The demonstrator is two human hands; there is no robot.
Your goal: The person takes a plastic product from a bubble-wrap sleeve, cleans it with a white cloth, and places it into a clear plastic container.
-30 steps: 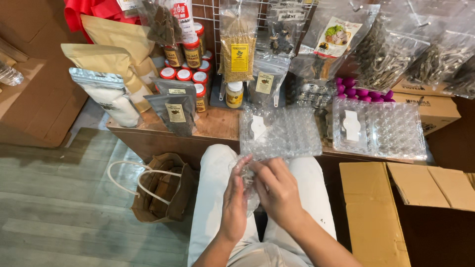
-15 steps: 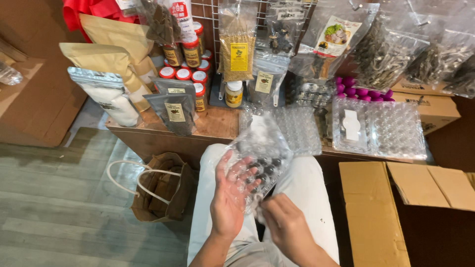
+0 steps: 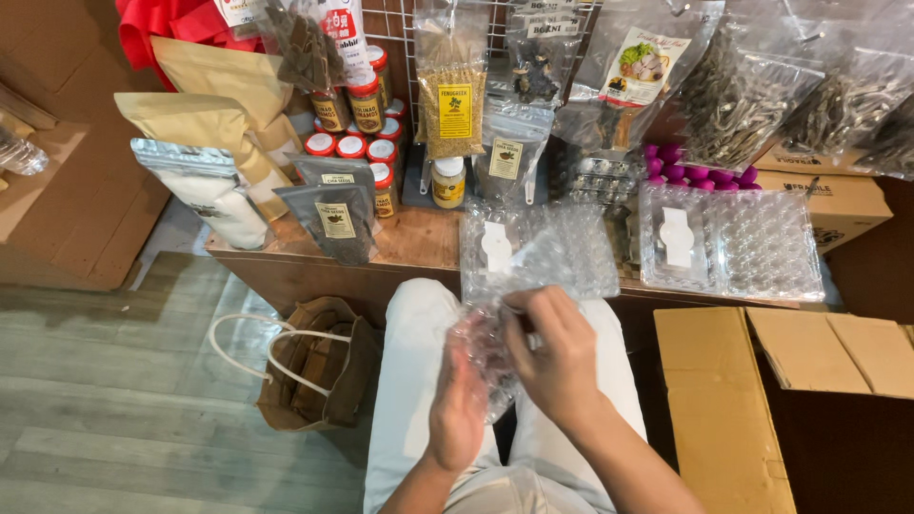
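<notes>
Head view: both hands grip a clear plastic egg tray (image 3: 495,347) over the lap, just in front of the desk (image 3: 419,243). Left hand (image 3: 457,409) cups its lower side, right hand (image 3: 557,357) pinches the top edge. On the desk behind it: another clear tray (image 3: 733,243), red-lidded jars (image 3: 367,143), grey seed pouches (image 3: 333,214). Brown bag (image 3: 319,366) on the floor, left of the desk.
</notes>
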